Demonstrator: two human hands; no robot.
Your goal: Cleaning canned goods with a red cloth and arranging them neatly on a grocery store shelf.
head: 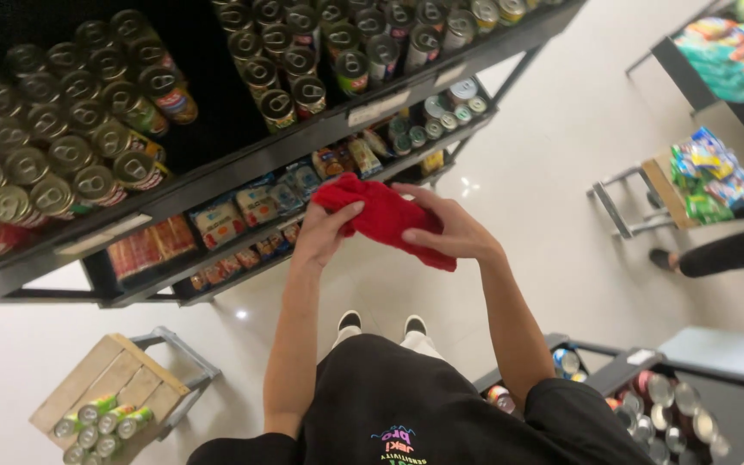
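A red cloth (385,215) is bunched between both my hands in front of my chest. My left hand (322,232) grips its left end, thumb over the top. On the right, my right hand (448,228) closes over the cloth's lower part. Just beyond the cloth stands a dark shelf unit (243,164), its top tier packed with several tins (122,103) lying on their sides and lower tiers holding flat packets (256,207).
A wooden crate on a metal stand (118,387) with several green cans sits lower left. A cart with tins (647,396) is lower right. Another person's leg and shoe (716,254) stand by a snack-laden stand (699,176) at right.
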